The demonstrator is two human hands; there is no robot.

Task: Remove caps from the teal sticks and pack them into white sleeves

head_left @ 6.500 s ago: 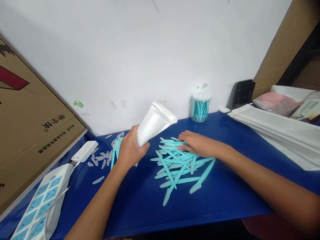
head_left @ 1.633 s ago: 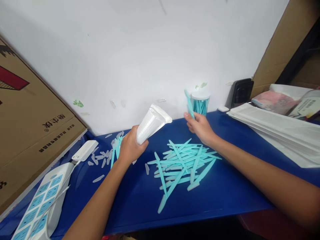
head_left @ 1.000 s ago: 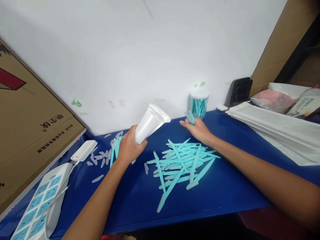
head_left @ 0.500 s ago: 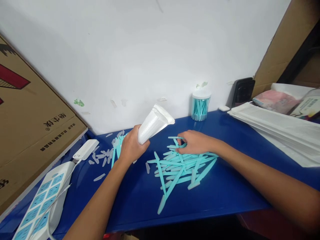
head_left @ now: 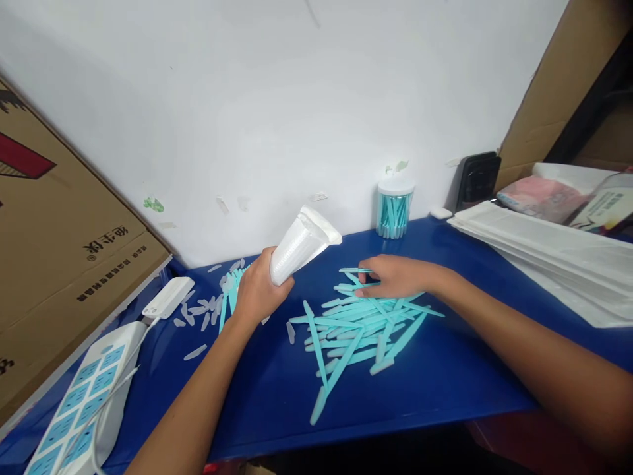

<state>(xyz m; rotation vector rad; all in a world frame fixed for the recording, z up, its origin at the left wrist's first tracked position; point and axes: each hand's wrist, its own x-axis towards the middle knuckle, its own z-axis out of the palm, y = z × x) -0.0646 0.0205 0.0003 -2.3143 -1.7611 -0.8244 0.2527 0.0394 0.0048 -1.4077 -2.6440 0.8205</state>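
My left hand (head_left: 260, 290) is wrapped round a white, tube-shaped plastic packet (head_left: 301, 244), tilted up to the right; what is inside cannot be made out. My right hand (head_left: 390, 277) is over the far side of a loose pile of turquoise eyebrow razors (head_left: 341, 336). Its fingers are curled round at least one razor (head_left: 349, 270), whose end sticks out to the left, while the palm hides the rest. Behind my left hand lies a second heap of turquoise razors (head_left: 225, 307), among scattered clear caps (head_left: 195, 352).
A lidded clear jar of turquoise razors (head_left: 393, 211) stands against the wall on the blue table (head_left: 445, 389). White packaging sheets (head_left: 554, 257) lie on the right. A power strip (head_left: 82, 402), a white adapter (head_left: 168, 297) and a large cardboard box (head_left: 64, 231) are on the left.
My right hand has shifted slightly to the right over the pile, with razor ends now showing at its fingers. My left hand still holds the white packet.
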